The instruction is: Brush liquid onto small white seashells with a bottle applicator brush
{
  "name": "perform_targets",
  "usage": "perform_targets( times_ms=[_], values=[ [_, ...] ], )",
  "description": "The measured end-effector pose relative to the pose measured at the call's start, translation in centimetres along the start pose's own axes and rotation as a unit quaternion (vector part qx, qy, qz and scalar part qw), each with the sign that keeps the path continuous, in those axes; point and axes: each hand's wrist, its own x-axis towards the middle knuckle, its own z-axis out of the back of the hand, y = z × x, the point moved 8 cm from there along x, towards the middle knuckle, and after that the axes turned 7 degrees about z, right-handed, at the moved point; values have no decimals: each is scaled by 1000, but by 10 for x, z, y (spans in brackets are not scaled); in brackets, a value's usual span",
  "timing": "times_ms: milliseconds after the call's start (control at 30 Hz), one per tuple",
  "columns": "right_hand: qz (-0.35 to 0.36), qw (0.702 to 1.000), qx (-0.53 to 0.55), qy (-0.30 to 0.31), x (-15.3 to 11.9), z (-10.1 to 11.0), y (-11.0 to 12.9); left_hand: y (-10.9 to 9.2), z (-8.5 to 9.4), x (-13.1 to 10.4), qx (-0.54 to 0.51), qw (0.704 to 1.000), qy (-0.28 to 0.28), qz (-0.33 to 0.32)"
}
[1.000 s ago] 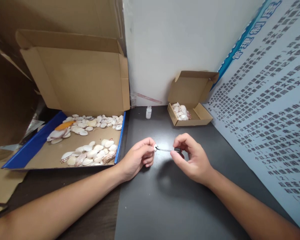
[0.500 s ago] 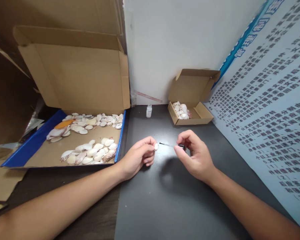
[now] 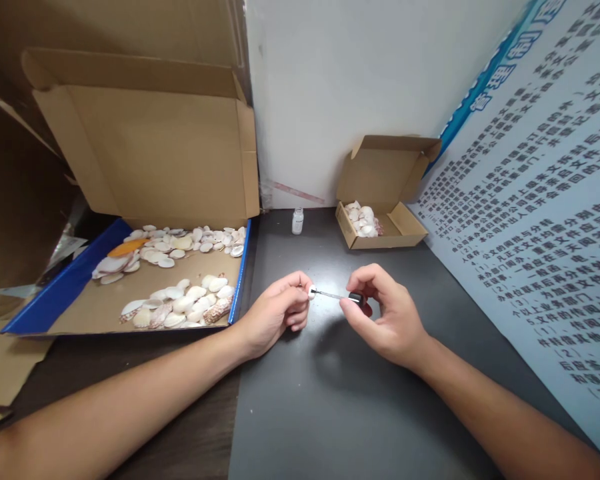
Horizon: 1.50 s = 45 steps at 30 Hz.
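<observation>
Between the thumb and fingers of my left hand (image 3: 285, 307) is a small white shell (image 3: 312, 292), partly covered by the fingertips. My right hand (image 3: 385, 313) pinches the black cap of a thin brush (image 3: 330, 295), which points left. The dark tip of the brush is at the shell's face and appears to touch it. Farther back on the dark tabletop stands a small clear bottle (image 3: 297, 222) with a pale label, its top uncapped.
To the left lies an open blue-sided cardboard box (image 3: 115, 303) with many white shells, some patterned ones and one orange piece. At the back right, a small open cardboard box (image 3: 387, 245) holds more white shells. A printed sheet (image 3: 540, 167) leans along the right side.
My right hand has moved slightly left, bringing the brush tip from just beside the shell onto it. My left hand has stayed nearly still.
</observation>
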Motion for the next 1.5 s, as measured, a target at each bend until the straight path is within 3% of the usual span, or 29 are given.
perform_targets(
  times_ms=[167,333,800,967,1133,1300,1500],
  values=[
    [1,999,-4,-33,0,6,-2,0,1,1,5,1000,0,-4],
    [16,1000,4,7,-1,-1,2,1,1,1,4,1000,3,-3],
    [15,999,11,-30,-3,5,1,2,-2,1,33,999,12,-4],
    [14,1000,15,-1,-4,0,1,3,-2,0,44,999,20,-3],
    [4,1000,10,-28,-3,5,0,3,-3,0,46,999,19,-2],
    [8,1000,14,0,-2,0,0,2,-3,0,41,999,15,-5],
    [17,999,31,-14,-1,3,1,1,-3,-1,26,999,20,-4]
  ],
)
